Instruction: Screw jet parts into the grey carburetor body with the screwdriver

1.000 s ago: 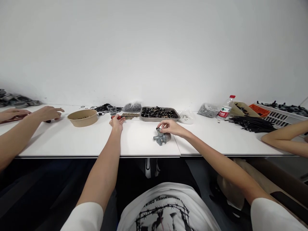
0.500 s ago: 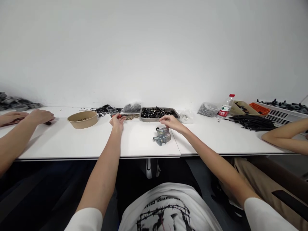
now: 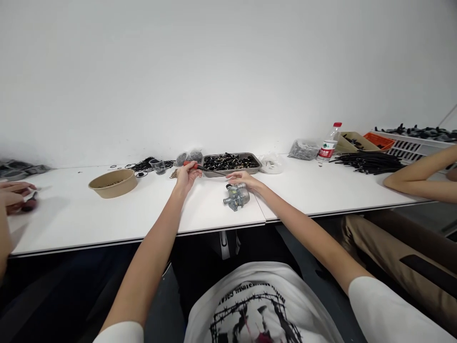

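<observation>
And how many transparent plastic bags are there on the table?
3. One bag is at the left end of the metal tray, a second bag at its right end, and a third bag left of the bottle. More may be hidden.

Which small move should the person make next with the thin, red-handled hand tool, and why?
Probably the left hand should lower the tip of the thin, red-handled hand tool toward the grey, irregular metal part: the tool points across to the right hand, and the part sits on the white table just below that hand.
</observation>
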`<state>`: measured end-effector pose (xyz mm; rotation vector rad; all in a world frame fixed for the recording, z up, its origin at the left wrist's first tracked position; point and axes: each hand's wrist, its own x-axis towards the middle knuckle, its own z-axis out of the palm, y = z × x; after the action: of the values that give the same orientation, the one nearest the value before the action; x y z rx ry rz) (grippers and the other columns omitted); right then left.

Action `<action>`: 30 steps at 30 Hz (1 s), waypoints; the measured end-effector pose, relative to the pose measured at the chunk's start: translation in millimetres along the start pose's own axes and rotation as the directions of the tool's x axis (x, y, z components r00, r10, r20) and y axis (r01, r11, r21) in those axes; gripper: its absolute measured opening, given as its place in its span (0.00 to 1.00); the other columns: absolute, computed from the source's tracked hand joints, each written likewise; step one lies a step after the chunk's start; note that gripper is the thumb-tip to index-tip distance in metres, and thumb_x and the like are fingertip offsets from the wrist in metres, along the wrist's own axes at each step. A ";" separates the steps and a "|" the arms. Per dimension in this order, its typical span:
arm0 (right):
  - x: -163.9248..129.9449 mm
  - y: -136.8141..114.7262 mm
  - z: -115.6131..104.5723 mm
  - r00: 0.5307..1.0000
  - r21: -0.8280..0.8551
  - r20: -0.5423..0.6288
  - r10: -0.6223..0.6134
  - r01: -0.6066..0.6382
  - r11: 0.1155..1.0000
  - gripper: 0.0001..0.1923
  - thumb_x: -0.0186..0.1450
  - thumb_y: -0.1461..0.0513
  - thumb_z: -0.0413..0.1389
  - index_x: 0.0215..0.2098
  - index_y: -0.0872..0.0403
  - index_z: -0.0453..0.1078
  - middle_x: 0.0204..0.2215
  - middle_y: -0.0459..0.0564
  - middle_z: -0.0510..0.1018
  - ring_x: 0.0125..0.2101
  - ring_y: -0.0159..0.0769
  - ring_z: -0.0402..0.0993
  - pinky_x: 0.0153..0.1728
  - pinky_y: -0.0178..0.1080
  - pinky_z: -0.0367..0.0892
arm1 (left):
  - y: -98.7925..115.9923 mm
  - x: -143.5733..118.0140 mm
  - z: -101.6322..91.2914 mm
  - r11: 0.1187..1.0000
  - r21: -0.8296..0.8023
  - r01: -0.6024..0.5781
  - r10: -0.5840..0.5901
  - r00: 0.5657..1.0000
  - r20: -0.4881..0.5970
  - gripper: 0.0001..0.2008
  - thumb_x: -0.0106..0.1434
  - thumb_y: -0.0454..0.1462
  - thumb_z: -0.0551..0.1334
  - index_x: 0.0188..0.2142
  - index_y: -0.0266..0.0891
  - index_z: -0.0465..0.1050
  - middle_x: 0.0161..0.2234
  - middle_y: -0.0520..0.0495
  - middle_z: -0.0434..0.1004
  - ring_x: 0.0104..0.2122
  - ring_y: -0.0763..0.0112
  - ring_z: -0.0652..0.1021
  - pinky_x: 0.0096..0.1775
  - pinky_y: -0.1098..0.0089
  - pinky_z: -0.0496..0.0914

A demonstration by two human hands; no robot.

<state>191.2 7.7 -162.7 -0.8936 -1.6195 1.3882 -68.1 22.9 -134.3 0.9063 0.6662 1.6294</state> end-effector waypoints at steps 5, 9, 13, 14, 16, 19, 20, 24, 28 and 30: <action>3.5 7.9 -0.7 0.999 0.022 -0.031 -0.027 0.027 0.999 0.18 0.50 0.63 0.71 0.39 0.57 0.78 0.39 0.53 0.81 0.36 0.35 0.77 0.36 0.35 0.72 | -1.7 -0.9 0.8 0.999 0.030 0.013 -0.014 0.999 0.052 0.03 0.56 0.32 0.62 0.30 0.32 0.73 0.27 0.42 0.78 0.18 0.70 0.75 0.20 0.70 0.68; 3.5 6.7 2.1 0.997 -0.016 -0.076 -0.030 0.029 0.999 0.19 0.49 0.62 0.73 0.38 0.58 0.78 0.38 0.54 0.82 0.36 0.36 0.77 0.37 0.36 0.73 | -1.6 -1.8 2.1 0.999 0.046 0.012 -0.015 0.998 0.060 0.03 0.56 0.32 0.62 0.30 0.33 0.73 0.27 0.43 0.78 0.19 0.71 0.74 0.20 0.71 0.67; 1.7 4.4 5.3 0.995 -0.006 -0.089 -0.034 0.033 0.999 0.19 0.48 0.61 0.73 0.36 0.58 0.78 0.35 0.53 0.82 0.32 0.33 0.76 0.33 0.34 0.72 | -2.1 -3.0 5.2 0.998 0.059 0.019 -0.023 0.998 0.060 0.02 0.57 0.31 0.62 0.28 0.33 0.72 0.27 0.41 0.77 0.18 0.70 0.74 0.19 0.70 0.67; 1.2 4.0 5.9 0.995 -0.007 -0.090 -0.038 0.037 0.999 0.18 0.48 0.60 0.73 0.35 0.59 0.78 0.33 0.53 0.82 0.31 0.32 0.75 0.32 0.33 0.71 | -2.2 -3.3 5.9 0.998 0.060 0.021 -0.025 0.998 0.058 0.02 0.57 0.31 0.62 0.28 0.33 0.72 0.27 0.41 0.77 0.18 0.70 0.74 0.19 0.70 0.66; 0.0 3.3 7.0 0.995 -0.011 -0.094 -0.045 0.044 0.999 0.17 0.48 0.59 0.72 0.32 0.59 0.78 0.30 0.51 0.80 0.28 0.31 0.73 0.28 0.32 0.69 | -2.2 -3.8 6.8 0.998 0.055 0.023 -0.026 0.998 0.054 0.02 0.57 0.31 0.62 0.28 0.33 0.72 0.27 0.40 0.77 0.18 0.69 0.74 0.19 0.69 0.66; -1.5 2.5 7.8 0.994 -0.013 -0.097 -0.054 0.053 0.999 0.17 0.48 0.58 0.72 0.31 0.59 0.77 0.26 0.49 0.78 0.26 0.30 0.71 0.25 0.31 0.66 | -2.3 -4.1 6.6 0.999 0.048 0.017 -0.019 0.998 0.053 0.02 0.56 0.31 0.64 0.29 0.33 0.72 0.27 0.40 0.77 0.18 0.70 0.74 0.19 0.70 0.67; -1.8 2.2 7.8 0.994 -0.013 -0.099 -0.055 0.054 0.998 0.17 0.48 0.58 0.72 0.31 0.59 0.77 0.25 0.48 0.78 0.25 0.30 0.71 0.25 0.31 0.65 | -2.3 -4.0 6.3 0.999 0.049 0.014 -0.016 0.998 0.055 0.03 0.56 0.32 0.65 0.29 0.32 0.72 0.26 0.41 0.77 0.18 0.70 0.74 0.19 0.70 0.67; -2.3 1.1 7.2 0.995 -0.021 -0.085 -0.058 0.056 0.998 0.17 0.48 0.58 0.71 0.31 0.59 0.77 0.24 0.47 0.77 0.26 0.30 0.70 0.26 0.32 0.65 | -2.3 -3.8 5.4 0.998 0.065 -0.001 -0.004 0.998 0.070 0.02 0.55 0.32 0.64 0.29 0.33 0.72 0.26 0.41 0.77 0.18 0.71 0.73 0.18 0.71 0.66; -1.1 0.5 6.5 0.995 -0.047 -0.092 -0.046 0.042 0.998 0.14 0.49 0.59 0.71 0.30 0.59 0.78 0.25 0.48 0.78 0.27 0.31 0.71 0.29 0.33 0.67 | -2.2 -4.1 6.0 0.995 0.093 -0.026 0.018 0.996 0.090 0.03 0.56 0.31 0.64 0.28 0.32 0.71 0.26 0.39 0.76 0.17 0.68 0.74 0.17 0.69 0.66; -0.7 -0.2 6.5 0.994 -0.061 -0.102 -0.041 0.034 0.998 0.13 0.48 0.61 0.71 0.28 0.59 0.78 0.26 0.49 0.79 0.27 0.31 0.72 0.30 0.33 0.67 | -2.4 -4.6 6.4 0.994 0.104 -0.045 0.033 0.993 0.111 0.04 0.55 0.32 0.65 0.28 0.32 0.71 0.27 0.40 0.76 0.18 0.67 0.74 0.17 0.69 0.67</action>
<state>185.6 4.3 -163.0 -0.9491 -1.5979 1.2537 -61.0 18.8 -133.7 1.0840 0.6679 1.5780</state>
